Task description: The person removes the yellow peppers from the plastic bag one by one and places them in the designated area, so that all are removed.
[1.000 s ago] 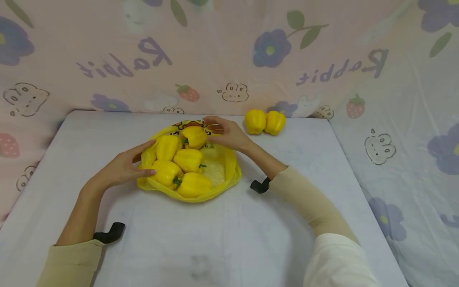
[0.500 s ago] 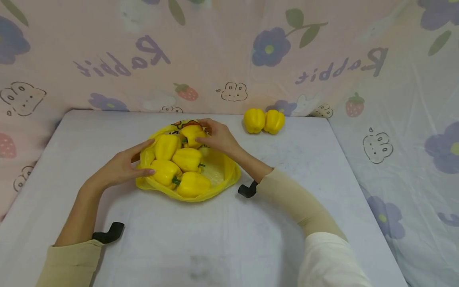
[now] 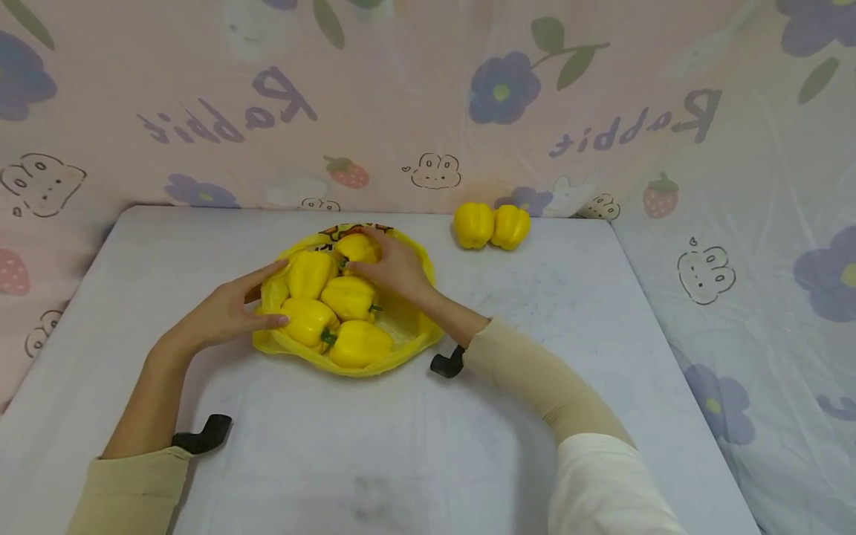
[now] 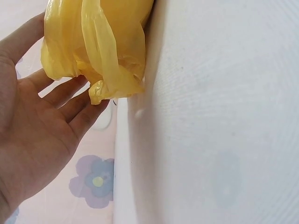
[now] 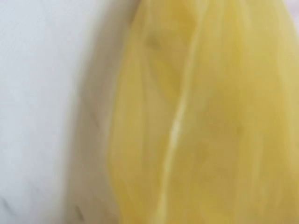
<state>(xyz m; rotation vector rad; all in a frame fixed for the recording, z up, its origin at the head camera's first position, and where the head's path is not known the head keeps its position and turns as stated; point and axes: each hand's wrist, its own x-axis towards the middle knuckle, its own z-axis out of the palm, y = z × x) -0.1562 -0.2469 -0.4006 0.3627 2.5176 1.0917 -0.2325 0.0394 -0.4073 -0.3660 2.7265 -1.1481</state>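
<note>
A yellow plastic bag (image 3: pixel 428 331) stands with its mouth wide on the white table, and several yellow bell peppers lie inside. My left hand (image 3: pixel 227 312) holds the bag's left side, its thumb over the rim by the front-left pepper (image 3: pixel 307 323). In the left wrist view, the spread fingers of that hand (image 4: pixel 42 121) meet the thin yellow plastic (image 4: pixel 98 42). Reaching into the bag from the right, my right hand (image 3: pixel 397 267) grips the far bell pepper (image 3: pixel 357 247), thumb near its green stem. The right wrist view shows only the blurred bag wall (image 5: pixel 210 116).
Two more yellow bell peppers (image 3: pixel 473 225) sit side by side at the table's back edge, right of the bag. A patterned cloth (image 3: pixel 374 96) hangs close behind the white table (image 3: pixel 301 461). Black wrist mounts (image 3: pixel 203 435) stick out from both sleeves.
My right hand has moved left and in over the bag, from its back rim onto the far bell pepper. The left hand and the two peppers outside have stayed put.
</note>
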